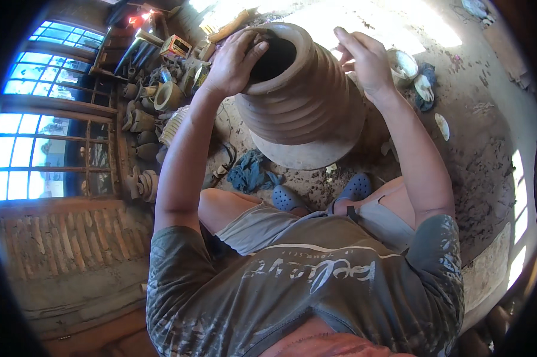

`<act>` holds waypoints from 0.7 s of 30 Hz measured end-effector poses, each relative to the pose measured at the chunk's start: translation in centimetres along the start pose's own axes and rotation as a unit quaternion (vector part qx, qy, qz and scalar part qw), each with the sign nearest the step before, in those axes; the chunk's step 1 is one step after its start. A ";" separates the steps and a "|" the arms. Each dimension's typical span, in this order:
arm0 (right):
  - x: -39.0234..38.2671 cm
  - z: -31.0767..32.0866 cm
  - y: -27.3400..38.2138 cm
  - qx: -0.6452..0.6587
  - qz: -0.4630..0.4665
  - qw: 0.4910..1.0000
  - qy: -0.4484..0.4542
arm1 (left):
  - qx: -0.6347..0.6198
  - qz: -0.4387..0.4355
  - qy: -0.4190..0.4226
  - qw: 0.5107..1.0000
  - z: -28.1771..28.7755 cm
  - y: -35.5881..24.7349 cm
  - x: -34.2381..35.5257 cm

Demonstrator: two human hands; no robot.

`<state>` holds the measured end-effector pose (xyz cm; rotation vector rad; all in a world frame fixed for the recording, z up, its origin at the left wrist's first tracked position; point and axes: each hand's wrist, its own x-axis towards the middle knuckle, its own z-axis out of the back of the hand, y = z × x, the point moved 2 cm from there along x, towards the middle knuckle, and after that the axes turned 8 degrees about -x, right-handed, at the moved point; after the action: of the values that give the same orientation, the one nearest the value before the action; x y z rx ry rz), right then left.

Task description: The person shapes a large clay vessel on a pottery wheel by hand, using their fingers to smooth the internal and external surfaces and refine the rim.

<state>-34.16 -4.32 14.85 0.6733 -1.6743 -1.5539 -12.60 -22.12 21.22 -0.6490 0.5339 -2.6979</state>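
A tall, ridged clay pot [289,113] with a dark round opening stands upright on a pale round base [298,157] in the upper middle. My left hand [233,62] is closed over the left of the pot's rim, thumb at the opening. My right hand [367,62] is raised beside the pot's upper right, fingers bent and apart, with nothing visible in them; whether its fingertips touch the clay is unclear. Below the base are my feet in blue clogs [355,187].
Several pots [167,95] and tools crowd the left wall below windows [42,154]. A blue-green cloth [250,172] lies left of my feet. A white basin [402,62] and a dark bag with pale items [426,98] sit to the right on the dusty floor.
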 end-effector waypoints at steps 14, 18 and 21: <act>-12.2 -2.7 5.9 -0.294 0.501 0.812 0.060 | -0.310 0.005 0.018 0.951 -3.5 -11.8 -10.3; -13.2 -2.9 4.7 -0.306 0.468 0.826 0.075 | -0.441 0.141 0.080 0.883 -4.7 -11.5 -11.9; -13.7 -3.9 5.3 -0.236 0.365 0.896 0.088 | -0.546 0.185 0.053 0.816 -5.8 -10.6 -12.7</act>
<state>-22.42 4.88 17.75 -0.0840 -1.1381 -1.2119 -6.87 -6.30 16.18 -0.5298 2.0380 -1.8474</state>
